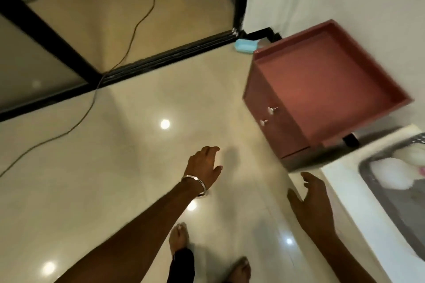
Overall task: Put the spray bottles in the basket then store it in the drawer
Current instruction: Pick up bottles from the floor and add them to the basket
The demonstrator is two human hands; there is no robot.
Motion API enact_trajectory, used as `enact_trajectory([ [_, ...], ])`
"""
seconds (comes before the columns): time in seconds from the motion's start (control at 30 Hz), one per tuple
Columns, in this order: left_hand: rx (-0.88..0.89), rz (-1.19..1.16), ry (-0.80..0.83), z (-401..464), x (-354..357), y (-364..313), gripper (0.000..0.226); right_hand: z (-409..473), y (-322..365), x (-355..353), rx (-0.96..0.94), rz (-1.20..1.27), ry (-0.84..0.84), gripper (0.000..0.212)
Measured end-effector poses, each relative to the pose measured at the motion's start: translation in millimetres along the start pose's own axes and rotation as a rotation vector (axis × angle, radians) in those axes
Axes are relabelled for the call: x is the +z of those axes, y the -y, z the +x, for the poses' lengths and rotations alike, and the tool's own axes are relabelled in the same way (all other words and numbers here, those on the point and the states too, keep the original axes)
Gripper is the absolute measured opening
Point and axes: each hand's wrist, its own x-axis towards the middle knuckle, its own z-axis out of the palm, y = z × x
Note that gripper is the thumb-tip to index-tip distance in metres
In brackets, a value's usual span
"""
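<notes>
A reddish-brown cabinet (326,80) stands against the white wall at the right, with two shut drawers and silver knobs (272,110) on its front. A grey basket (391,197) lies on a white surface at the far right edge, with white bottles (391,174) blurred inside it. My left hand (204,165), a silver bangle on its wrist, hovers over the floor with fingers spread and nothing in it. My right hand (312,200) is also open, just left of the white surface and below the cabinet.
Glossy cream floor tiles fill the middle. A thin cable (92,101) runs across the floor from the black door frame (161,57). A light blue object (245,46) lies by the cabinet's far corner. My bare feet (179,236) show at the bottom.
</notes>
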Motion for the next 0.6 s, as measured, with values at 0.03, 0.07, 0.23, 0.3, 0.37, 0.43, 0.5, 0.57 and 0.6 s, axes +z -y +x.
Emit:
enact_trajectory([
  [0.03,-0.025,-0.008,-0.015,-2,-3,19,0.057,6,18,12,-0.034,-0.006,0.044,0.060],
  [0.07,-0.057,-0.023,-0.028,-5,-6,41,0.057,11,37,29,-0.073,-0.022,0.087,0.061],
  [0.23,-0.163,-0.066,-0.037,-5,-5,136,0.059,34,112,118,-0.201,-0.096,0.208,0.063],
  [0.3,-0.190,-0.076,-0.042,0,5,169,0.059,45,127,163,-0.252,-0.124,0.249,0.064],
  [0.37,-0.217,-0.091,-0.030,6,21,194,0.059,55,135,208,-0.258,-0.145,0.313,0.066],
  [0.43,-0.258,-0.126,-0.004,14,45,218,0.058,63,135,256,-0.245,-0.155,0.383,0.066],
  [0.5,-0.306,-0.168,0.033,24,76,236,0.058,73,127,302,-0.225,-0.171,0.442,0.065],
  [0.57,-0.349,-0.213,0.067,36,108,249,0.059,83,113,344,-0.198,-0.223,0.509,0.063],
  [0.6,-0.376,-0.242,0.078,43,126,256,0.060,89,104,365,-0.189,-0.259,0.544,0.062],
])
